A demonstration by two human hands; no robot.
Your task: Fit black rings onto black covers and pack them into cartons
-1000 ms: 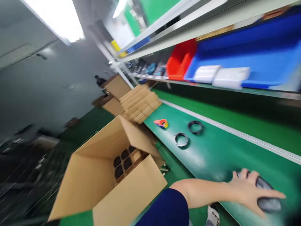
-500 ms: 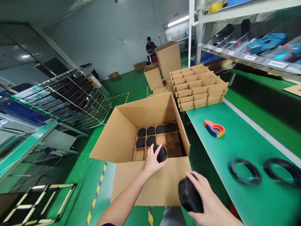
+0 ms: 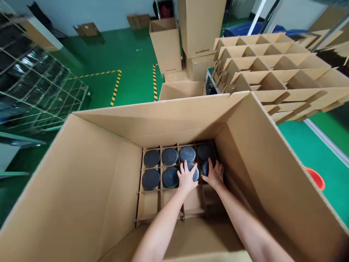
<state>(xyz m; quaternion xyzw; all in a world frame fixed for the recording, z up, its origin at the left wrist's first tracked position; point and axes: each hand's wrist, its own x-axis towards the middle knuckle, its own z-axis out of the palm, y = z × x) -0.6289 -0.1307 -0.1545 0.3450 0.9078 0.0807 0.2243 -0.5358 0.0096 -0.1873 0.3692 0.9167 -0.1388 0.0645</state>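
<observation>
Both my hands reach down into a tall cardboard box (image 3: 121, 185) fitted with a cardboard divider grid (image 3: 160, 189). My left hand (image 3: 187, 179) has its fingers curved over a black round-topped object (image 3: 195, 174) in the second row, third column. Beside it, my right hand (image 3: 215, 175) grips another black round-topped object (image 3: 205, 168) in the right-hand column; that hand covers much of it. More of these objects stand upright in cells of the two far rows, such as one black object (image 3: 152, 158) at the far left. Cells in the near row show bare cardboard.
Stacked cardboard dividers (image 3: 275, 78) rise at the right above a green table (image 3: 294, 138). On that table, an orange-red ring-shaped item (image 3: 316, 178) shows past the box wall. Taller cartons (image 3: 201, 29) stand behind the box. A wire rack (image 3: 35, 80) is at the left.
My view has moved closer over the box. Both hands have gone down into the grid with their black objects; the right one came in from outside the box, at the right.
</observation>
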